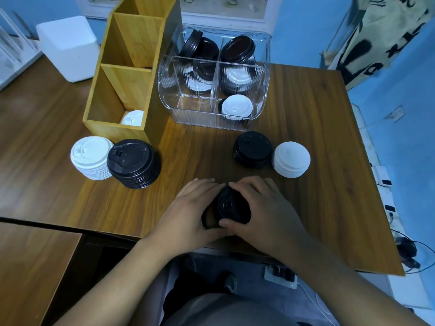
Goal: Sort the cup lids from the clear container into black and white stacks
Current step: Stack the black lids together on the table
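Clear container (215, 90) sits behind centre on table (317, 161), wooden organiser (128, 74) left of it; lid stacks (134, 163) in front.

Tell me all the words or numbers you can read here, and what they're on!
None can be read.
Black lids in both hands: raised marks on top, too blurred.
Black stack on the left: faint embossing round the rim, too small.
Cloth hanging at the right: big black shapes, maybe letters, but cut off and folded, so not readable.
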The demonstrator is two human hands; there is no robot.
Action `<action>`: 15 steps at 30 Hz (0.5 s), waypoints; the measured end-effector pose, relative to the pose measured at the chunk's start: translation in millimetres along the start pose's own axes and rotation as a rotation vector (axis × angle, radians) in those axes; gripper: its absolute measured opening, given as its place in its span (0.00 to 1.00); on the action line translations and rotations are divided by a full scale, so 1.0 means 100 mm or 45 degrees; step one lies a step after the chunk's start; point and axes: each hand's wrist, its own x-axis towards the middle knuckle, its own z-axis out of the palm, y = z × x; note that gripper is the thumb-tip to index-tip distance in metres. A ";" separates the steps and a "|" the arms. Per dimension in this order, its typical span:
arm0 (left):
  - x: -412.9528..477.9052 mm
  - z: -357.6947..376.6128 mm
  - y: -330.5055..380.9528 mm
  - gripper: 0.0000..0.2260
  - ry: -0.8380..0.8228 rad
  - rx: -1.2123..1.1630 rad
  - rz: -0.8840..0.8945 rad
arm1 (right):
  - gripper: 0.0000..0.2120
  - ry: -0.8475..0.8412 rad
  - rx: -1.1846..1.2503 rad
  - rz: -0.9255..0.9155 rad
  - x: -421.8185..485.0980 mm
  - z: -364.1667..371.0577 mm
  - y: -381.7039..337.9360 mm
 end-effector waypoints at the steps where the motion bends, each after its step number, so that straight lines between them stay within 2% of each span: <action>1: 0.00 0.00 0.00 0.42 0.002 -0.001 0.002 | 0.38 -0.015 0.000 0.006 0.00 0.00 0.00; 7: 0.02 0.01 0.00 0.41 0.010 0.046 0.027 | 0.39 -0.090 -0.093 0.035 0.07 -0.06 -0.03; 12: 0.02 0.01 0.08 0.48 0.001 0.104 0.001 | 0.39 -0.103 -0.153 -0.029 0.09 -0.11 0.01; 15: 0.07 0.03 0.10 0.43 0.035 0.117 0.026 | 0.32 0.029 -0.014 -0.043 0.19 -0.28 0.09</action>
